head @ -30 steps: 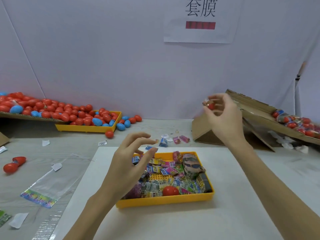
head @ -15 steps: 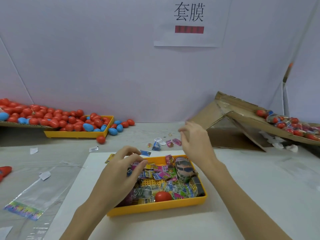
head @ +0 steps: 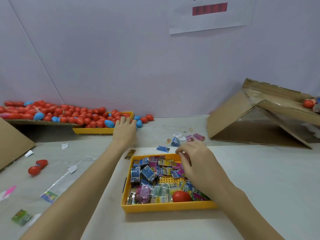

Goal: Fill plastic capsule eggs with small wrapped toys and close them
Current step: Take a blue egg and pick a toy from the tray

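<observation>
Two yellow trays: near tray (head: 166, 207) of wrapped toys (head: 150, 175) plus one red egg (head: 181, 196). Right hand (head: 195, 163) curled among toys, hold unclear. Left hand (head: 125, 129) outstretched, fingers straight, at egg pile (head: 69, 114) on far tray (head: 97, 130). Cardboard ramp (head: 259, 118) right.

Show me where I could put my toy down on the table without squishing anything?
Bare table lies right of the yellow tray, between it and the cardboard ramp. The strip in front of that tray is bare too. It is crowded left of the left arm, with wrappers and a red egg, and behind the tray, where the loose packets lie.
</observation>
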Demonstrator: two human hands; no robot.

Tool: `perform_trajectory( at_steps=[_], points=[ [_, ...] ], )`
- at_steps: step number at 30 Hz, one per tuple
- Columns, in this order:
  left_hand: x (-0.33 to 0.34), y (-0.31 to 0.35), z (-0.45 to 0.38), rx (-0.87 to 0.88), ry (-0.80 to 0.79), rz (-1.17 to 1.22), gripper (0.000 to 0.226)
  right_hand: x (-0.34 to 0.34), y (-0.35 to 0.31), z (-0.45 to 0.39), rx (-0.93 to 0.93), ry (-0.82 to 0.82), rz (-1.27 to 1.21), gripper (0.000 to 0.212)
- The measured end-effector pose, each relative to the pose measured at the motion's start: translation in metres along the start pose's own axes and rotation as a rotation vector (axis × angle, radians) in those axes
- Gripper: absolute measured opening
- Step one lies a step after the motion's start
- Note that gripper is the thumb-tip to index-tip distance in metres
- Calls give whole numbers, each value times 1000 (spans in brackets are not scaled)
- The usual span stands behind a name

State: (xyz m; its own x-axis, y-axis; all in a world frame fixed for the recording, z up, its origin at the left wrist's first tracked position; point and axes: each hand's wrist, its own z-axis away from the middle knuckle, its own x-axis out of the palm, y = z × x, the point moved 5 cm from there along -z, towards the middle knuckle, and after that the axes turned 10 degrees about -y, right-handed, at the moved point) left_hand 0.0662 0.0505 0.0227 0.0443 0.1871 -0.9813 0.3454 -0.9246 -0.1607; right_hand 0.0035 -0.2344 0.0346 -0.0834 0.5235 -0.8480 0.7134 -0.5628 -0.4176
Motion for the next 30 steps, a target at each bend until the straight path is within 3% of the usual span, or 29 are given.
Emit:
perform_trajectory(
  at_steps=[5,9,14,17,19,23,26,30],
  points=[
    [16,2,-26,45,4,-271,27,1,5,1,-20,-49,-12,22],
    [15,4,-19,72,85,-176,26,0,3,-1,-26,-106,3,26],
    [-27,16,34,155,278,487,27,1,-7,-1,-67,-200,-4,27],
    [-48,24,80,230,206,1053,18,8,-10,0,-49,-288,12,23],
    [-55,37,115,313,146,1209,13,12,-8,1,-13,-348,77,31],
    [-56,56,161,439,148,1139,24,9,-7,0,-28,-296,106,16],
    [-50,53,169,443,51,1104,36,1,-5,-1,-8,-198,12,12],
    [-52,43,170,489,101,1034,30,-3,0,-3,37,-189,-109,12]
  ],
)
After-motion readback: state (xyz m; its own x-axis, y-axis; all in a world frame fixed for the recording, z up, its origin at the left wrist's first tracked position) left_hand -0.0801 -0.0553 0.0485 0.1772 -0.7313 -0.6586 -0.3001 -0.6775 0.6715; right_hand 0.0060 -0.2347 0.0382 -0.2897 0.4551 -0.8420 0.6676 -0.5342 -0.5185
